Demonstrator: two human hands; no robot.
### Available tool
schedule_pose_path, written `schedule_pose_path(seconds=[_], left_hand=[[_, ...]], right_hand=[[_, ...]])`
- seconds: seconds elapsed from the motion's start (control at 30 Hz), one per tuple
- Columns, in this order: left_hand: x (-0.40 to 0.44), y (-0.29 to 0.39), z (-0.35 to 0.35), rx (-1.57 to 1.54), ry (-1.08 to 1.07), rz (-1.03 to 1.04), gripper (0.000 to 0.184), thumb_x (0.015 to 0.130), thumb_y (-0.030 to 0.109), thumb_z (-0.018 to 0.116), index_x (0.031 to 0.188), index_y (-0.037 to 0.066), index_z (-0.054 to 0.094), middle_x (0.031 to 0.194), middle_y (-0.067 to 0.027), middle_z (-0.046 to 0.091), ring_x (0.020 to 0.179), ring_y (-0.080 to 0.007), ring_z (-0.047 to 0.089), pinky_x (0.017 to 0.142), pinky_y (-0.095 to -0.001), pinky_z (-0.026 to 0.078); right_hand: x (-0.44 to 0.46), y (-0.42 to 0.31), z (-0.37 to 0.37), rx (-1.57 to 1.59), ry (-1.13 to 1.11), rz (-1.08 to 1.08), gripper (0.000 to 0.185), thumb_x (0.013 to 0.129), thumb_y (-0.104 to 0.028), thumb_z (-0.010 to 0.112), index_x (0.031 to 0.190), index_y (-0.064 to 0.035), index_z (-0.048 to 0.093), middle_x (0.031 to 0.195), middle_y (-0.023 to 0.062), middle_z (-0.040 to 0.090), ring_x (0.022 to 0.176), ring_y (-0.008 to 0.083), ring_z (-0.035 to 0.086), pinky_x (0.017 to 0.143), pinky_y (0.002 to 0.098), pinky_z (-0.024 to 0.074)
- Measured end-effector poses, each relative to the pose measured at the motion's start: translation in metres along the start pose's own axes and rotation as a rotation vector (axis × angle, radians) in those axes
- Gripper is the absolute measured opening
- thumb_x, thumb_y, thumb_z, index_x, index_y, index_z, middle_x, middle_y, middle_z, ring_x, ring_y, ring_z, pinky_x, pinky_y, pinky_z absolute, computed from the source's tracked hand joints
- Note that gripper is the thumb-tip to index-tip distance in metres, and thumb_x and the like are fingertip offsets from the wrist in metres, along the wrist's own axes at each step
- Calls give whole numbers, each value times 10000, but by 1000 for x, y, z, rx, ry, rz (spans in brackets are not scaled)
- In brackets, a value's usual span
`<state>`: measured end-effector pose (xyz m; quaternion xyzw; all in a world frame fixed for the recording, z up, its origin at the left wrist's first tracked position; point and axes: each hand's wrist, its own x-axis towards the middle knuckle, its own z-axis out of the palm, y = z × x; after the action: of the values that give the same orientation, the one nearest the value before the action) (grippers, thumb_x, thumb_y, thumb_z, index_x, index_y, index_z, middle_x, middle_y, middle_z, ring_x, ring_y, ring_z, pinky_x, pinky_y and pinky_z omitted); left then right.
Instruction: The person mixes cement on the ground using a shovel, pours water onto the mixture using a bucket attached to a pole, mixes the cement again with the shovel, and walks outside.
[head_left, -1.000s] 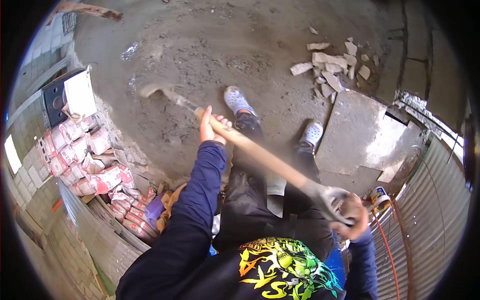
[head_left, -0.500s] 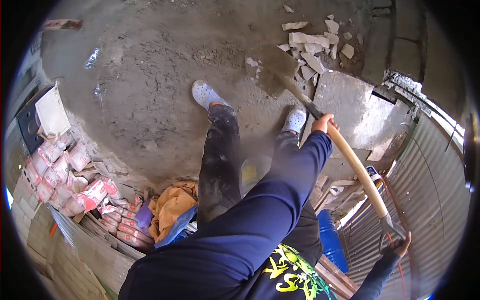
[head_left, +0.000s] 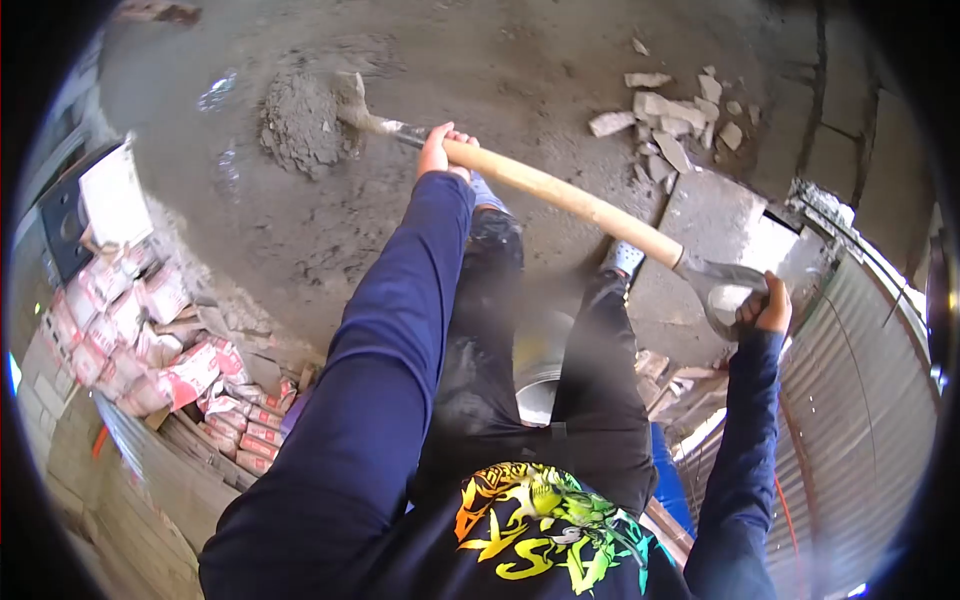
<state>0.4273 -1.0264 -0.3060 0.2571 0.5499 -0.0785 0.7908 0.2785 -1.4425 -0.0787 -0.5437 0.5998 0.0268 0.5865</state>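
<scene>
A long-handled shovel [head_left: 570, 201] lies slantwise across the view, its blade end at the upper left. My left hand [head_left: 447, 152] is wrapped round the shaft just above the metal socket. At the other end, my right hand [head_left: 768, 306] is closed on the D-shaped grip. A lump of wet grey mix [head_left: 303, 122] sits at the blade, which it mostly hides; I cannot tell whether it rests on the blade or on the ground. Wet grey mix [head_left: 330, 215] also spreads over the ground around it.
Broken pale rubble [head_left: 675, 118] lies at the upper right beside a flat slab [head_left: 705, 215]. Stacked red-and-white bags [head_left: 150, 330] stand at the left. Corrugated metal sheeting [head_left: 860, 350] closes off the right side. Behind my legs are a bucket [head_left: 540, 385] and a blue container [head_left: 672, 480].
The shovel has swung from beside the rubble to the upper left, now with a lump of grey mix at its blade. Both hands moved with it, the right one rising.
</scene>
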Motion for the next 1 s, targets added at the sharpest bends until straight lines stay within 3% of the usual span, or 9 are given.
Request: schedule_pose_path(seconds=[0.07, 0.17, 0.27, 0.33, 0.47, 0.53, 0.63, 0.7, 1.0], left_hand=[[-24, 43, -15, -117, -176, -37, 229, 731, 59, 602, 645, 108, 396, 567, 3, 389, 499, -135, 384, 487, -288, 350], [-64, 94, -43, -102, -258, 72, 273, 750, 111, 594, 605, 144, 365, 537, 35, 356, 434, -111, 310, 448, -269, 305], [-102, 105, -88, 155, -170, 202, 296, 747, 187, 597, 575, 146, 360, 476, 36, 341, 406, -119, 333, 416, -271, 313], [-121, 72, -108, 311, 180, 240, 298, 744, 214, 612, 583, 150, 370, 479, 23, 364, 398, -129, 361, 405, -285, 335], [-163, -14, -101, 247, 255, 89, 305, 734, 248, 656, 666, 136, 380, 530, 6, 382, 426, -136, 375, 428, -293, 349], [-204, -67, -53, 191, 128, 29, 369, 727, 336, 694, 698, 126, 392, 560, 19, 341, 466, -121, 342, 465, -272, 330], [-176, -142, -22, 75, -72, -122, 242, 778, 246, 656, 747, 129, 447, 566, 55, 347, 456, -73, 331, 439, -231, 323], [-137, -210, -1, 211, -49, -242, 188, 757, 163, 649, 781, 117, 468, 561, 37, 380, 426, -96, 363, 406, -253, 348], [-36, -333, 146, 396, -435, -361, 205, 729, 196, 633, 663, 66, 490, 582, -83, 489, 496, -244, 536, 483, -374, 472]], right_hand=[[-34, 1, 0, -99, -92, -211, 255, 797, -277, 559, 651, -98, 451, 479, -12, 333, 372, 96, 296, 369, 240, 251], [-113, 5, 8, -264, -85, -1016, 221, 732, -233, 588, 759, -32, 502, 569, 17, 439, 491, 142, 434, 451, 288, 348], [-150, -6, 3, -480, -881, -1338, 250, 571, -203, 730, 636, -109, 507, 619, 26, 479, 577, 222, 481, 561, 353, 403], [-144, 36, -25, -732, -1017, -1203, 283, 568, -213, 751, 562, -116, 485, 631, 23, 482, 664, 235, 499, 708, 414, 419], [-98, 73, -129, -630, -921, -605, 296, 591, -171, 763, 589, -65, 486, 659, 50, 490, 711, 246, 509, 764, 410, 421], [-78, 93, -213, -393, -589, -86, 305, 668, -214, 726, 620, -35, 484, 666, 34, 499, 706, 217, 519, 771, 392, 425], [-59, 114, -267, 107, -43, -108, 303, 750, -293, 653, 643, -54, 500, 576, -8, 471, 563, 148, 497, 592, 332, 444], [-67, 102, -277, 300, 230, 288, 329, 787, -381, 590, 644, -99, 502, 474, -34, 402, 405, 101, 407, 403, 270, 356], [-41, 48, -218, 302, 716, 1, 439, 752, -419, 625, 506, -153, 377, 413, -30, 278, 326, 100, 271, 321, 250, 237]])
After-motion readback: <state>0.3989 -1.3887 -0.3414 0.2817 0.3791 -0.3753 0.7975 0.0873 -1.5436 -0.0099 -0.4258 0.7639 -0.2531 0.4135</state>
